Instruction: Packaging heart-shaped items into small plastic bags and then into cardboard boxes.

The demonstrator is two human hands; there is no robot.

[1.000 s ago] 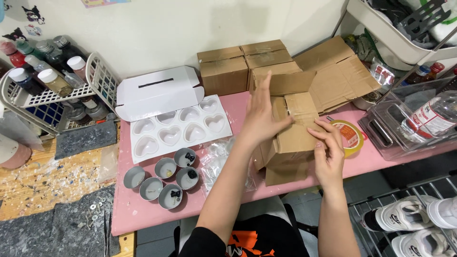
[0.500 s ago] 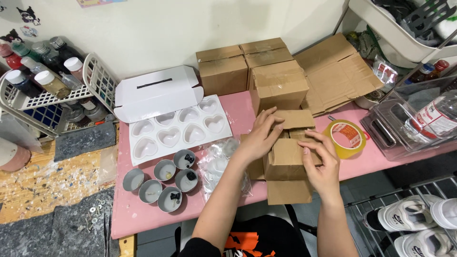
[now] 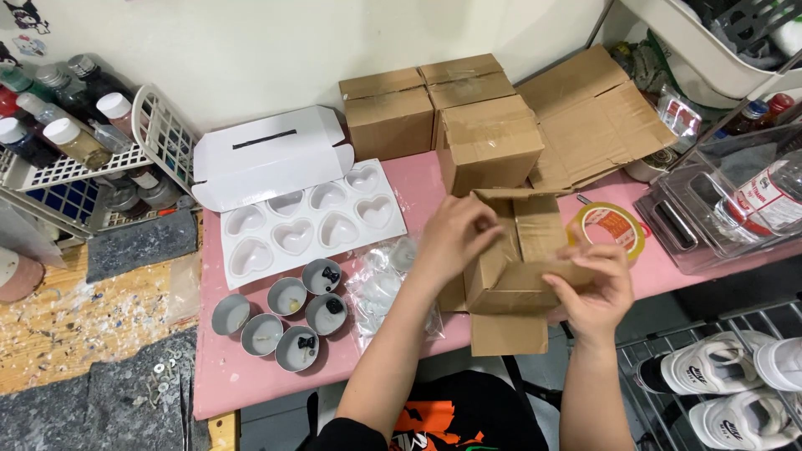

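While the box (image 3: 522, 267) is gripped at nine by the left hand (image 3: 455, 234) and at four by the right hand (image 3: 597, 292), fingers curled on flaps; light, bendable card is judged; folded edges are best held.

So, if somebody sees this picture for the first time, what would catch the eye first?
Probably the two hands, left hand and right hand, holding an open cardboard box at the front edge of the pink table. Next, the white heart-shaped mould to the left, with small round tins in front of it.

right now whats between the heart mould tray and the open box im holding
In the head view, a crumpled clear plastic bag lies on the pink table between the white heart mould tray and the open cardboard box.
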